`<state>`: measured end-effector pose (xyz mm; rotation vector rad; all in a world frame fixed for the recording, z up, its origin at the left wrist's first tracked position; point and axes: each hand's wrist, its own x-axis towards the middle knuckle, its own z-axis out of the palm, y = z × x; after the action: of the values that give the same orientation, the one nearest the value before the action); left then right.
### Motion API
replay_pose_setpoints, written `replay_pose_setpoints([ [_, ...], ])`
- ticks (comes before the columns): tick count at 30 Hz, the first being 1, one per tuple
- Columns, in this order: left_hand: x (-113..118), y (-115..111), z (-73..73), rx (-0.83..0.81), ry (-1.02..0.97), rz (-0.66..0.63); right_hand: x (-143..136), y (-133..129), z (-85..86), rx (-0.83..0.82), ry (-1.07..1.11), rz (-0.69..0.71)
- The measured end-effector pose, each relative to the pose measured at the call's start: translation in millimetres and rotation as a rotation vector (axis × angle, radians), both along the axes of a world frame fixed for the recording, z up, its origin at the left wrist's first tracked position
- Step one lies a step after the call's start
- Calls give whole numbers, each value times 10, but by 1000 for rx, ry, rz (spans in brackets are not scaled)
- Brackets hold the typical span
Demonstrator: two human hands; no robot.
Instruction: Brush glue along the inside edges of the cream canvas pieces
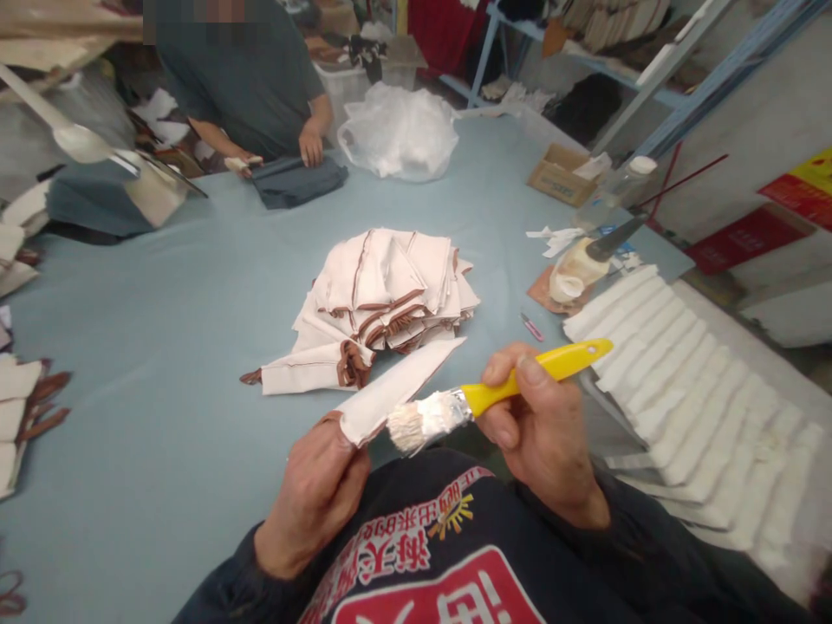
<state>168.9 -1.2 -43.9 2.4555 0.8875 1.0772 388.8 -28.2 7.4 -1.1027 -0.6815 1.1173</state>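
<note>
My right hand (536, 416) grips a paintbrush (552, 364) by its yellow handle. White paste coats its ferrule and bristles, which point left toward my left hand (321, 485). That hand is closed on one end of a long off-white strip (406, 386) with brown edging, the strip slanting away up to the right. The bristles are close to the strip's near edge; I cannot tell whether they touch it. Just beyond lies a fanned pile of similar off-white pieces (383, 277) with brown edges and folds.
Across the blue-grey table (175, 321), a person stands with both hands on dark folded cloth (299, 180). A white plastic bag (399, 130), cardboard box (562, 173), paste-smeared container (578, 270) and small pink-handled tool (531, 327) lie around. Layered white strips (695, 399) are at right.
</note>
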Motion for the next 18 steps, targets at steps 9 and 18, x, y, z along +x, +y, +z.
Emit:
replay_pose_setpoints([
  [9, 42, 34, -155, 88, 52, -93, -194, -8, 49, 81, -159, -32],
  [18, 49, 17, -131, 124, 49, -128, -221, -261, -138, 47, -301, 111],
])
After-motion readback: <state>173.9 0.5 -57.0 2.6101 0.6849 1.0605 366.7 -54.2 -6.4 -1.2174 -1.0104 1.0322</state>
